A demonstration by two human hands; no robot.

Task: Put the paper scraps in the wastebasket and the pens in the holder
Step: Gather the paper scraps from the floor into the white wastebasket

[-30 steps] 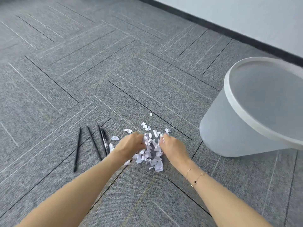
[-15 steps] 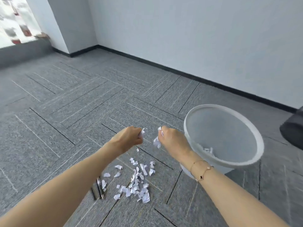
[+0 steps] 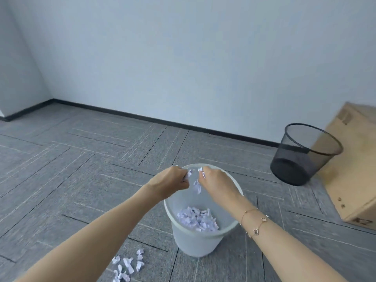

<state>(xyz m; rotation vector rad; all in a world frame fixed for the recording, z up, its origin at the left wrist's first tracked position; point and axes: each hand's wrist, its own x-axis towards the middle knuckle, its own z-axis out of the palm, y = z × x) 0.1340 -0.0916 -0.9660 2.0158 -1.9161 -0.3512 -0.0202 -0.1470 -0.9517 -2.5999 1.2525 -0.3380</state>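
Both hands, left [image 3: 171, 183] & right [image 3: 217, 185], each clenched on paper scraps [image 3: 197, 186] over the white wastebasket [image 3: 195, 244], w/ a pile already inside; more scraps [image 3: 128, 265] remain on the carpet, pens & holder not in view.

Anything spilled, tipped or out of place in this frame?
Yes. Paper scraps lie loose on the carpet beside the white wastebasket, and the black mesh basket leans tilted against the cardboard box.
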